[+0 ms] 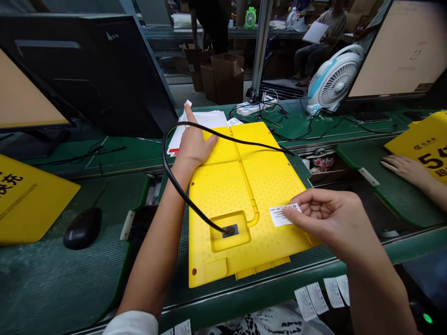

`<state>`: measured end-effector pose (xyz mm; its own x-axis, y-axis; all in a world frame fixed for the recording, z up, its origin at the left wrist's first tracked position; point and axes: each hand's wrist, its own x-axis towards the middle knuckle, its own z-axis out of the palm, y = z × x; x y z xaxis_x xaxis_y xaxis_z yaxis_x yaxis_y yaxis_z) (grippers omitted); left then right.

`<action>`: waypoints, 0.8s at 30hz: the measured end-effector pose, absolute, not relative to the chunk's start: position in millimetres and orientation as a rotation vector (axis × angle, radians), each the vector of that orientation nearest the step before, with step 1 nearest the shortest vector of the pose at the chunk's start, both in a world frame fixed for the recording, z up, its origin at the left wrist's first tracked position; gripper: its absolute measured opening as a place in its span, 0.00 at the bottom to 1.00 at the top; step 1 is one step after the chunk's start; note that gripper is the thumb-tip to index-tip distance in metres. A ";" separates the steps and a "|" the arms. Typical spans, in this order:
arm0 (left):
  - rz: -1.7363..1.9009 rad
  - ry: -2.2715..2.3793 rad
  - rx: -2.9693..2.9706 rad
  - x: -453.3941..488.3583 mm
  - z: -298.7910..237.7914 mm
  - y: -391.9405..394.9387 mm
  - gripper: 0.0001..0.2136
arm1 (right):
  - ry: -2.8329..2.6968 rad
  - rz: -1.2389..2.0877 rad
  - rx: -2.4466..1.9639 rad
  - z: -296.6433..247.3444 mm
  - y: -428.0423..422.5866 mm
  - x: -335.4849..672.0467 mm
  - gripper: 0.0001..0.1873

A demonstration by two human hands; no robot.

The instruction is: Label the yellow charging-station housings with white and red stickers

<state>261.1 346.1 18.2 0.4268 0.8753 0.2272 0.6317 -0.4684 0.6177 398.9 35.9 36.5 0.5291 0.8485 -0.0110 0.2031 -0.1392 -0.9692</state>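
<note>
A yellow plastic panel [223, 186] with a dimpled face lies on the green bench in front of me. Its black cable [176, 184] rises from a recessed socket [229, 230] and loops over my left forearm. My left hand [195, 142] rests at the panel's upper left edge, thumb and index finger spread; a small white piece [189, 103] shows at the index fingertip. Between thumb and fingers, my right hand [324, 214] pinches a white printed label [277, 215] just over the panel's lower right part. My left hand's other fingers are hidden.
Several labels [310, 300] hang along the bench's front edge. White sheets [206, 119] lie behind the panel. Monitors [87, 70], a fan [337, 81] and a power strip [256, 105] stand behind. On the right, another person's hand [407, 170] touches a yellow panel [424, 146].
</note>
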 end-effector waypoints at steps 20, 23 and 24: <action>0.741 1.272 2.267 261.1 15.4 350.3 0.55 | -0.961 0.662 -1.708 38.7 36.2 396.8 0.08; 0.741 1.267 2.253 260.6 17.8 347.3 0.54 | -0.999 0.657 -1.744 42.5 38.7 396.3 0.08; 0.748 1.257 2.251 260.4 17.9 346.6 0.54 | -1.016 0.657 -1.761 44.2 39.5 396.2 0.09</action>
